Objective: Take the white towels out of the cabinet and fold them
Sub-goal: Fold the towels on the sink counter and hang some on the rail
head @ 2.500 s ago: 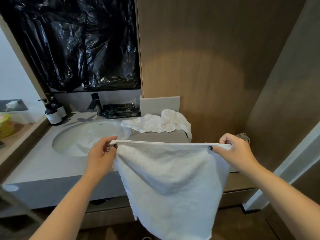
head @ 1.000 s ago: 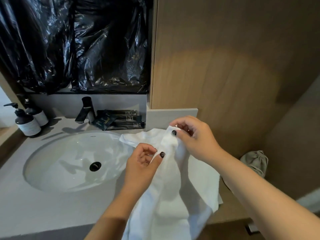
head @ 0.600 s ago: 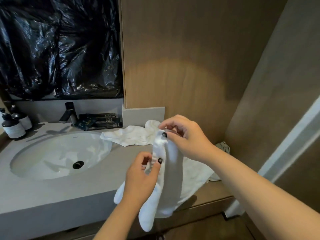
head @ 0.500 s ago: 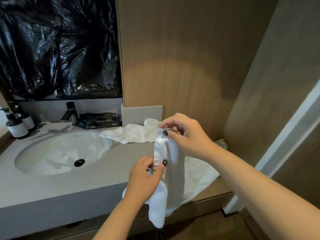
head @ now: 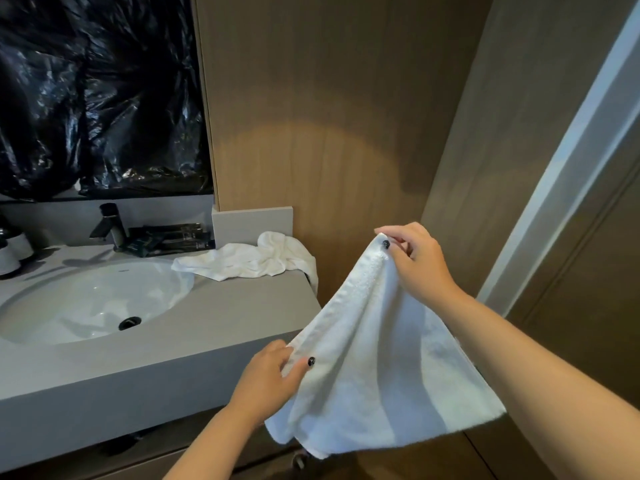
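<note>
Your left hand and right hand each pinch the white towel. A second towel lies crumpled on the counter beside the sink. No writing is legible.

A grey worktop holds a white sunken basin. Right of the basin lies a crumpled white towel, one end drooping over the worktop's edge. Behind the basin stand a dark tap and dark sachets.

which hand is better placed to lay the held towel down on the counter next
Left, probably. The left hand pinches the held towel at its lower edge, right beside the counter front. The right hand holds the upper corner farther from it, out over the floor.
</note>
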The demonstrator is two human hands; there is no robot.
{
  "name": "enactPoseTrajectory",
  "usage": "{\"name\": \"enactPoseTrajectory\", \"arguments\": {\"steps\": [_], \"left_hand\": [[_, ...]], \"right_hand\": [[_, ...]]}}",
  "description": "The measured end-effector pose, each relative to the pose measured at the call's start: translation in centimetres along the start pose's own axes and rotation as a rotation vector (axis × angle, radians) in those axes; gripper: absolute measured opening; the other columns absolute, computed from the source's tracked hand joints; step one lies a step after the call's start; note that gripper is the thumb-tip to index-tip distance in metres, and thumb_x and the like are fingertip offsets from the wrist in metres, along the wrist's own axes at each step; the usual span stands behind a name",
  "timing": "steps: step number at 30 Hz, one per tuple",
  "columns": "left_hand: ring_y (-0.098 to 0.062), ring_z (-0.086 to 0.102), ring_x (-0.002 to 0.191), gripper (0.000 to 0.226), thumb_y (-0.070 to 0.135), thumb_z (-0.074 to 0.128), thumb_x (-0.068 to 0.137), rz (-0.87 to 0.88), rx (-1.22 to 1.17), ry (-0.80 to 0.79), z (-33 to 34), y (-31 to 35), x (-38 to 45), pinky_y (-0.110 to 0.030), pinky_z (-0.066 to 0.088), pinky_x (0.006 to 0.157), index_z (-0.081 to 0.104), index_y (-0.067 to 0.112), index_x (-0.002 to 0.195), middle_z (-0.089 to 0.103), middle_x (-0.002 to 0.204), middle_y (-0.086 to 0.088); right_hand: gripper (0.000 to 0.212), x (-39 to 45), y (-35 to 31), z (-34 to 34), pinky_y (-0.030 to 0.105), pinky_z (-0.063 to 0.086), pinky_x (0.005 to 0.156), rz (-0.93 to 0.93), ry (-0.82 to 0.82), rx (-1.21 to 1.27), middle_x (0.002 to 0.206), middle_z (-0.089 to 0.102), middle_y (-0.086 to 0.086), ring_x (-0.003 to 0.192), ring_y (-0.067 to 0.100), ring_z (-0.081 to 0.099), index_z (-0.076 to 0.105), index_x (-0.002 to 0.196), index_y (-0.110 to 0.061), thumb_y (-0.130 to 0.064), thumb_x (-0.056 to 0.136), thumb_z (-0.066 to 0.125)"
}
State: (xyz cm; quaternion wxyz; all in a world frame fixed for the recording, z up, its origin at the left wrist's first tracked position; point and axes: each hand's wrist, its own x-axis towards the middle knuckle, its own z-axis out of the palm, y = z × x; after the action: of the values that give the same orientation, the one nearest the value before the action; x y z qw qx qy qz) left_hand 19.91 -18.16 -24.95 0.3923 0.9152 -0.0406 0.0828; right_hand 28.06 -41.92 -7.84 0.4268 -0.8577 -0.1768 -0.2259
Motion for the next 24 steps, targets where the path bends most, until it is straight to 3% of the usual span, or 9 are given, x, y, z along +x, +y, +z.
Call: {"name": "enactPoseTrajectory", "arguments": {"steps": [7, 11, 14, 16, 19, 22, 24], "left_hand": [[-0.013, 0.056, 0.074, 0.046, 0.054, 0.058, 0.089, -0.056, 0.004, -0.077, -3.1, -3.3, -1.9, -0.035, 0.047, 0.073, 0.068, 0.012, 0.072, 0.059, 0.081, 0.001], [-0.019, 0.061, 0.069, 0.049, 0.050, 0.070, 0.084, -0.125, -0.022, 0.015, -6.4, -4.1, -1.5, -0.035, 0.047, 0.066, 0.068, 0.006, 0.062, 0.063, 0.073, -0.005], [-0.020, 0.055, 0.060, 0.054, 0.042, 0.079, 0.079, -0.211, -0.140, 0.082, -8.7, -4.7, -1.1, -0.032, 0.041, 0.058, 0.060, -0.004, 0.059, 0.061, 0.069, -0.015], [-0.015, 0.052, 0.061, 0.054, 0.041, 0.083, 0.075, -0.250, -0.250, 0.115, -10.2, -5.0, -0.9, -0.030, 0.038, 0.061, 0.062, -0.008, 0.065, 0.059, 0.065, -0.015], [-0.013, 0.057, 0.062, 0.044, 0.046, 0.080, 0.066, -0.284, -0.387, 0.209, -12.1, -5.2, -0.7, -0.028, 0.044, 0.061, 0.074, 0.003, 0.071, 0.064, 0.066, -0.012], [-0.011, 0.061, 0.059, 0.028, 0.043, 0.079, 0.073, -0.327, -0.464, 0.302, -13.5, -5.9, -0.7, -0.021, 0.047, 0.052, 0.076, 0.016, 0.076, 0.070, 0.067, 0.000], [-0.016, 0.068, 0.066, 0.011, 0.035, 0.079, 0.079, -0.368, -0.505, 0.350, -14.3, -6.6, -0.6, -0.028, 0.054, 0.059, 0.078, 0.024, 0.082, 0.075, 0.075, 0.000]], "right_hand": [[0.029, 0.0, 4.5, -0.8, 0.002, 0.037, 0.074, 0.141, 0.074, 0.025, 0.099, 0.056, -0.005, 0.089, 0.002, 0.055, 0.071, 0.109, -0.023, -0.005, 0.096, 0.053], [0.028, -0.5, 5.6, 0.4, 0.023, 0.042, 0.085, 0.209, 0.083, 0.079, 0.105, 0.058, -0.004, 0.093, 0.007, 0.054, 0.070, 0.111, -0.022, -0.007, 0.096, 0.052], [0.026, -0.7, 6.3, 1.7, 0.030, 0.044, 0.090, 0.240, 0.100, 0.104, 0.111, 0.061, -0.001, 0.101, 0.012, 0.056, 0.071, 0.112, -0.020, -0.010, 0.095, 0.054], [0.025, -0.7, 6.7, 2.7, 0.033, 0.046, 0.090, 0.280, 0.126, 0.129, 0.114, 0.063, 0.001, 0.105, 0.017, 0.057, 0.071, 0.114, -0.016, -0.010, 0.095, 0.055], [0.021, -0.9, 7.4, 4.2, 0.027, 0.045, 0.080, 0.326, 0.155, 0.211, 0.107, 0.068, 0.005, 0.097, 0.019, 0.059, 0.070, 0.109, -0.010, -0.006, 0.094, 0.056], [0.018, -1.5, 8.0, 5.4, 0.009, 0.042, 0.062, 0.344, 0.122, 0.257, 0.092, 0.065, -0.005, 0.081, 0.010, 0.057, 0.067, 0.101, -0.016, -0.005, 0.094, 0.054], [0.021, -2.0, 8.6, 5.9, 0.010, 0.044, 0.059, 0.336, 0.056, 0.255, 0.087, 0.063, -0.007, 0.077, 0.008, 0.058, 0.064, 0.092, -0.024, -0.005, 0.094, 0.054]]}}
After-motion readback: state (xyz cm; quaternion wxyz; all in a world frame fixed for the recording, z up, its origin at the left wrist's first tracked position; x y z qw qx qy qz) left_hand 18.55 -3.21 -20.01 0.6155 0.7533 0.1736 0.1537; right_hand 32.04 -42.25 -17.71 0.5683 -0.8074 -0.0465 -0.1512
